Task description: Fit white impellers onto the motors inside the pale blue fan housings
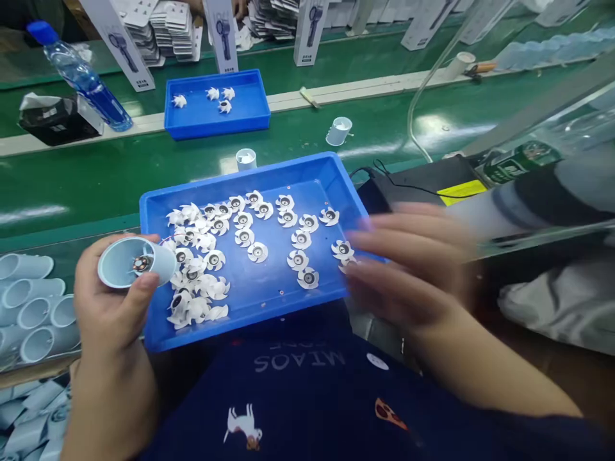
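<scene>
My left hand [113, 301] is wrapped around a pale blue cylindrical fan housing [166, 262], its open end turned toward me. Inside the housing sits a small copper-wound motor core [141, 264], close to my thumb. A large blue tray [269, 282] lies in front of me, holding many white fan impellers [257, 251], heaped on its left and spread out toward its right. My right hand [408, 262] is smeared by motion over the tray's right edge, near a couple of impellers [342, 248]; whether it grips anything is unclear.
A smaller blue tray [218, 125] with several impellers stands farther back. Two housings [339, 131] stand on the green bench [298, 137]. Stacked housings [36, 310] fill the left side. A water bottle [86, 80], printed boxes [223, 38] and a black device [418, 186] with a cable surround the area.
</scene>
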Available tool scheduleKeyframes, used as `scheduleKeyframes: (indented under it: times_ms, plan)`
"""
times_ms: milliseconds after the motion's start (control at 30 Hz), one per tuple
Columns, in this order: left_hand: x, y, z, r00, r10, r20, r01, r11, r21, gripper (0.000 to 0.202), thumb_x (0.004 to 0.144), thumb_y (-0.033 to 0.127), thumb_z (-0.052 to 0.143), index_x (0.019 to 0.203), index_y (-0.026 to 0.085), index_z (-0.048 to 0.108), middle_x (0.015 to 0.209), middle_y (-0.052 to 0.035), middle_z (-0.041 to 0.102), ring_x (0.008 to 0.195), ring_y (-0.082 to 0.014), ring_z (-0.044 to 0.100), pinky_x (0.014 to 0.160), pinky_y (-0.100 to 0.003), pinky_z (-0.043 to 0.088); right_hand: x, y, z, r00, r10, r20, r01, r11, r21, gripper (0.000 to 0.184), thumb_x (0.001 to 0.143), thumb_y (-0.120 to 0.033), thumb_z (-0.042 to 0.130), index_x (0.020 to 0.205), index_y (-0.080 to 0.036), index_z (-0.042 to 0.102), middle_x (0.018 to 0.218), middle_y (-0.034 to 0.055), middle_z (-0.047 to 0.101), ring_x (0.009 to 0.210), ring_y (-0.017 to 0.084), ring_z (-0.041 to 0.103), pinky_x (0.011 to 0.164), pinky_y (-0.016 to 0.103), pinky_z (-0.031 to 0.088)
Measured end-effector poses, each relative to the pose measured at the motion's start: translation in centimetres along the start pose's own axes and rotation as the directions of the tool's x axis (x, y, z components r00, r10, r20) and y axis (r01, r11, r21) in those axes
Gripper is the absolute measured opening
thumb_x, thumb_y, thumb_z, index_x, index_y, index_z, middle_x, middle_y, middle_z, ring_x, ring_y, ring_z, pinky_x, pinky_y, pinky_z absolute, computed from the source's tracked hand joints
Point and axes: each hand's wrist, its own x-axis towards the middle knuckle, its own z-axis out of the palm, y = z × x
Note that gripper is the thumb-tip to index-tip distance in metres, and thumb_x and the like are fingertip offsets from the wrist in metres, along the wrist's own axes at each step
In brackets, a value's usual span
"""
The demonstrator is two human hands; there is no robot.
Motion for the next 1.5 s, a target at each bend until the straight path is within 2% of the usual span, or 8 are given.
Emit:
scheduleKeyframes:
  times_ms: [200, 367, 733, 933, 1000, 1067, 1167, 1500]
  plan:
    - [-0.5, 0.2, -1.2, 0.942, 0.168, -0.290, -0.208, 0.971, -0.115, 0.064, 0.055, 0.057, 0.092, 0.101, 0.018, 0.069, 0.089, -0.0020, 0.073, 0.078, -0.0211, 0.072, 0.069, -0.033, 0.054, 6.0, -2.0, 9.2, 0.739, -0.040, 0.672, 0.298, 0.915, -0.273, 0.024, 0.094, -0.006, 0.053, 0.106, -0.017, 0.071, 0.109, 0.0084, 0.070, 0.094, 0.022, 0.064, 0.079, 0.034, 0.045]
    - [-1.8, 0.5, -2.4, 0.944, 0.172, -0.282, -0.224, 0.961, -0.165, 0.058, 0.068, 0.049, 0.089, 0.108, 0.014, 0.066, 0.093, -0.0051, 0.074, 0.084, -0.0185, 0.072, 0.070, -0.029, 0.052, 7.8, -4.3, 14.3, 0.541, -0.067, 0.839, 0.381, 0.908, -0.173, 0.024, 0.096, -0.007, 0.050, 0.107, -0.017, 0.069, 0.107, 0.0080, 0.067, 0.093, 0.021, 0.064, 0.072, 0.031, 0.042]
    - [-1.4, -0.1, -1.0, 0.964, 0.075, -0.253, -0.152, 0.942, -0.298, 0.060, 0.074, 0.054, 0.084, 0.112, 0.016, 0.059, 0.093, -0.0063, 0.072, 0.092, -0.0224, 0.068, 0.079, -0.035, 0.052, 7.5, -4.8, 16.8, 0.547, -0.115, 0.829, 0.341, 0.935, -0.095, 0.031, 0.093, 0.001, 0.046, 0.112, -0.013, 0.066, 0.104, 0.0123, 0.067, 0.091, 0.023, 0.064, 0.081, 0.037, 0.044]
    - [-1.9, -0.4, -2.1, 0.987, 0.061, -0.146, -0.104, 0.947, -0.304, 0.067, 0.063, 0.033, 0.095, 0.112, 0.021, 0.052, 0.101, -0.0042, 0.073, 0.096, -0.0182, 0.068, 0.083, -0.031, 0.053, 7.1, -4.1, 13.6, 0.691, -0.018, 0.722, 0.002, 1.000, 0.023, 0.021, 0.098, -0.019, 0.051, 0.116, -0.011, 0.059, 0.106, 0.0137, 0.069, 0.091, 0.020, 0.067, 0.080, 0.034, 0.051]
    - [-2.6, 0.0, -2.7, 0.999, 0.008, -0.047, -0.017, 0.983, -0.181, 0.065, 0.062, 0.027, 0.095, 0.112, 0.023, 0.053, 0.104, -0.0040, 0.074, 0.096, -0.0198, 0.070, 0.081, -0.031, 0.055, 6.4, -3.9, 11.6, 0.718, 0.049, 0.694, -0.412, 0.834, 0.367, 0.027, 0.099, -0.030, 0.051, 0.119, -0.013, 0.056, 0.098, 0.0091, 0.070, 0.084, 0.016, 0.069, 0.076, 0.029, 0.054]
    - [-3.2, 0.7, -2.8, 0.993, -0.041, 0.107, 0.035, 0.998, 0.060, 0.057, 0.066, 0.031, 0.092, 0.113, 0.025, 0.059, 0.116, -0.0062, 0.073, 0.106, -0.0252, 0.070, 0.086, -0.036, 0.056, 5.4, -3.8, 10.0, 0.688, 0.096, 0.720, -0.713, 0.272, 0.646, 0.032, 0.093, -0.040, 0.063, 0.112, -0.015, 0.059, 0.089, 0.0041, 0.071, 0.078, 0.013, 0.070, 0.076, 0.026, 0.055]
    - [-3.8, 2.1, -1.9, 0.930, -0.069, 0.362, -0.069, 0.932, 0.355, 0.050, 0.075, 0.036, 0.082, 0.120, 0.027, 0.063, 0.134, -0.0066, 0.067, 0.122, -0.0313, 0.064, 0.100, -0.045, 0.052, 4.1, -3.8, 8.8, 0.643, 0.101, 0.759, -0.725, -0.240, 0.646, 0.041, 0.075, -0.042, 0.085, 0.099, -0.014, 0.066, 0.083, 0.0016, 0.072, 0.075, 0.012, 0.072, 0.076, 0.022, 0.056]
    - [-4.7, 3.7, 1.3, 0.882, -0.047, 0.468, -0.149, 0.916, 0.373, 0.049, 0.078, 0.034, 0.079, 0.119, 0.026, 0.054, 0.113, -0.0061, 0.070, 0.104, -0.0279, 0.069, 0.090, -0.042, 0.054, 2.6, -3.6, 8.3, 0.659, 0.141, 0.739, -0.661, -0.361, 0.658, 0.041, 0.073, -0.035, 0.091, 0.101, -0.014, 0.070, 0.088, 0.0015, 0.074, 0.080, 0.014, 0.074, 0.080, 0.023, 0.057]
